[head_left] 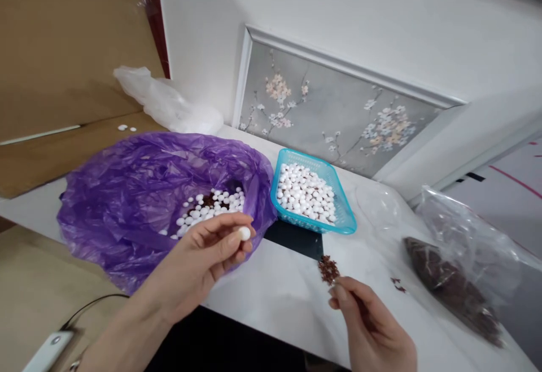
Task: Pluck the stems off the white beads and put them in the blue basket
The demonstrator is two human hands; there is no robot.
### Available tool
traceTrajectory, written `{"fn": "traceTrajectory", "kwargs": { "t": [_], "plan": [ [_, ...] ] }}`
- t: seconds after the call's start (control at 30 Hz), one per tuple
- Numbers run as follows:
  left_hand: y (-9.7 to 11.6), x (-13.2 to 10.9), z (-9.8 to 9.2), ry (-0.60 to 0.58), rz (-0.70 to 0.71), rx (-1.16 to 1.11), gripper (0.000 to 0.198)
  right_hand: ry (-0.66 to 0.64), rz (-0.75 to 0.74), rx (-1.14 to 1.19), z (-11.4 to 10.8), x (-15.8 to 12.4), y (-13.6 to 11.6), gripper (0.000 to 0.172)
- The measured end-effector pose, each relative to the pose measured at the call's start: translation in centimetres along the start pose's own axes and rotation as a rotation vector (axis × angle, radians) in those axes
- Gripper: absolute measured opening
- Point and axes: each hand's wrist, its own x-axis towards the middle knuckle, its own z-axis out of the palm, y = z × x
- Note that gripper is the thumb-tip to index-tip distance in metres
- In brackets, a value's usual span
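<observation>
My left hand is closed, pinching a small white ball between thumb and fingers in front of the purple plastic bag. Inside that wide-open bag lie several loose white balls with dark brown bits among them. Lower right, the thumb and forefinger of my right hand grip a small bunch of reddish-brown bits by its lower end. The two hands are apart. Behind them stands a turquoise plastic basket, filled with white balls.
A clear bag with dark brown contents lies at the right, near a few loose brown bits. Crumpled white plastic and cardboard are at the back left. A white device with a cable sits lower left.
</observation>
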Motion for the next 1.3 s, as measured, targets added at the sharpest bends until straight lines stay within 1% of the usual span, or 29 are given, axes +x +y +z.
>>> {"fn": "traceTrajectory", "kwargs": {
  "t": [0.1,0.17,0.27,0.37,0.43,0.57,0.7,0.8,0.9,1.2,1.3],
  "plan": [
    [-1.1,-0.4,1.4,-0.147,-0.145,-0.226,0.011,-0.2,-0.042,0.313,1.3,-1.1,-2.1,0.011],
    [-1.7,-0.5,2.0,-0.206,-0.207,-0.3,0.006,-0.33,-0.004,0.487,2.3,-1.5,-2.9,0.007],
    [-2.5,-0.5,2.5,-0.237,-0.255,-0.342,0.011,-0.506,0.057,0.695,3.5,-1.6,-3.1,0.003],
    [-3.2,-0.2,2.7,-0.242,-0.275,-0.33,0.019,-0.591,0.099,0.779,4.2,-1.8,-2.9,0.001],
    [-3.5,0.0,2.7,-0.246,-0.279,-0.316,0.022,-0.602,0.112,0.787,4.5,-2.0,-3.0,0.001],
    [-3.8,0.3,2.5,-0.207,-0.285,-0.355,0.012,-0.567,0.087,0.715,4.8,-2.1,-3.4,0.004],
    [-4.0,0.2,2.7,-0.192,-0.304,-0.363,0.014,-0.544,0.049,0.654,4.8,-2.0,-4.0,0.006],
    [-4.2,0.0,3.1,-0.197,-0.271,-0.343,0.019,-0.546,-0.005,0.616,4.8,-1.9,-4.4,0.008],
    [-4.5,-0.1,3.3,-0.201,-0.235,-0.321,0.021,-0.525,-0.047,0.529,4.9,-1.9,-4.7,0.008],
    [-4.7,-0.1,3.2,-0.181,-0.221,-0.235,0.019,-0.524,-0.05,0.432,4.9,-2.1,-4.7,0.01],
    [-4.6,-0.2,3.3,-0.181,-0.191,-0.195,0.021,-0.531,-0.049,0.412,4.9,-2.0,-4.7,0.011]
  ]
}}
